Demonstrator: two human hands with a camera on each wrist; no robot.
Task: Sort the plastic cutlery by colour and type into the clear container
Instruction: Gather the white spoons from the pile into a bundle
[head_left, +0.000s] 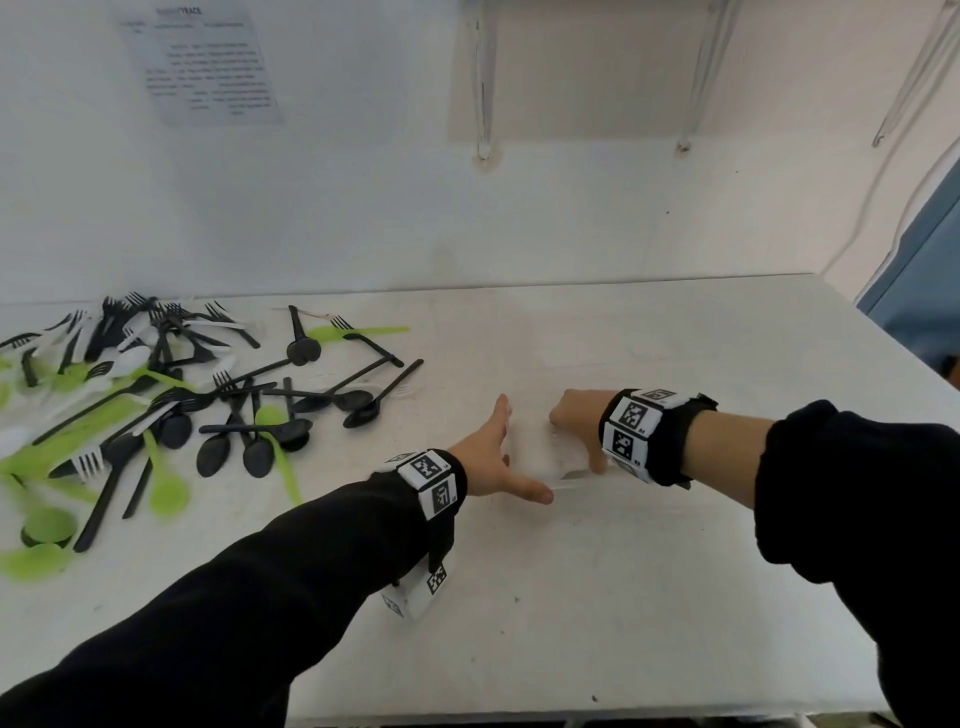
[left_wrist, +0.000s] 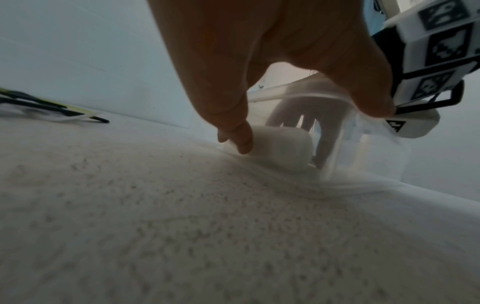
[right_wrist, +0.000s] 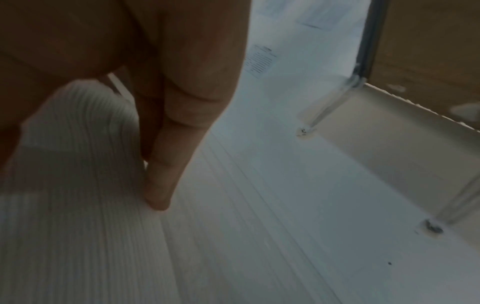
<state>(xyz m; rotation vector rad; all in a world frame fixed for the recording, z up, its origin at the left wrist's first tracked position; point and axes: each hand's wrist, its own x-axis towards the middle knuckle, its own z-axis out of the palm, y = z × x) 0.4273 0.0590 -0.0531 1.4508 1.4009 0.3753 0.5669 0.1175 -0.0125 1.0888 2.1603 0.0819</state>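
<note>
Nothing looks sorted yet: both hands, left (head_left: 493, 457) flat-fingered, right (head_left: 576, 426) apparently gripping, steady the clear plastic container (head_left: 535, 447), mixed black, green and white plastic cutlery (head_left: 171, 405) at nine o'clock.

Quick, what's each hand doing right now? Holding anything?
Left hand: open, straight fingers and thumb against the side of the clear container.
Right hand: fingers and thumb curled over the container's opposite edge, gripping it.

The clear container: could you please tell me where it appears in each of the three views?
Head: clear container at centre, between both hands on the table.
Left wrist: right of centre, past the left hand's fingertips.
Right wrist: its ribbed wall lower left, under the fingers.
Shared landmark: the paper notice on the wall.
</note>
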